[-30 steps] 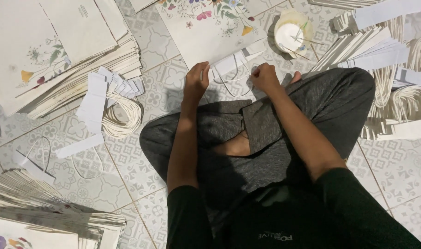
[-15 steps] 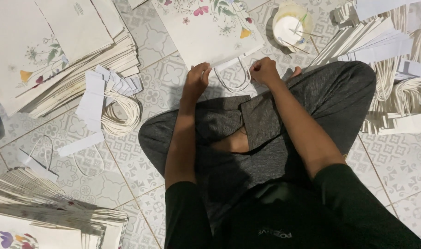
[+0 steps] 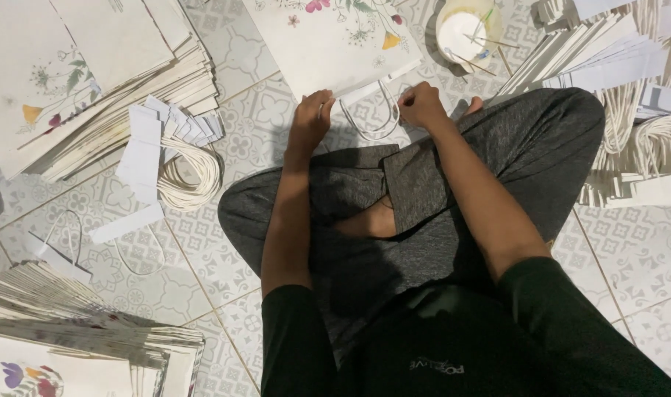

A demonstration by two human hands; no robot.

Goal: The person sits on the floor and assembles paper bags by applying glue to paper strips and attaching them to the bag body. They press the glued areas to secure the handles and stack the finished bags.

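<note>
I sit cross-legged on a patterned tile floor. A white paper bag with a flower print [image 3: 335, 44] lies flat in front of my knees. My left hand [image 3: 311, 119] presses on the bag's near edge at the left. My right hand [image 3: 421, 103] pinches the same edge at the right. A white cord handle loop [image 3: 370, 121] hangs from that edge between the two hands. A white paper strip runs along the edge under my fingers.
A tall stack of flat floral bags [image 3: 78, 81] lies at the left, another stack [image 3: 63, 331] at the bottom left. Loose white strips [image 3: 141, 158] and a cord bundle [image 3: 192, 176] lie between them. A round glue bowl with sticks [image 3: 464, 29] stands beyond the bag. Strip and cord piles [image 3: 629, 95] fill the right.
The floral bag has come nearer to my knees. Both hands have settled on its near edge, with the cord loop now between them.
</note>
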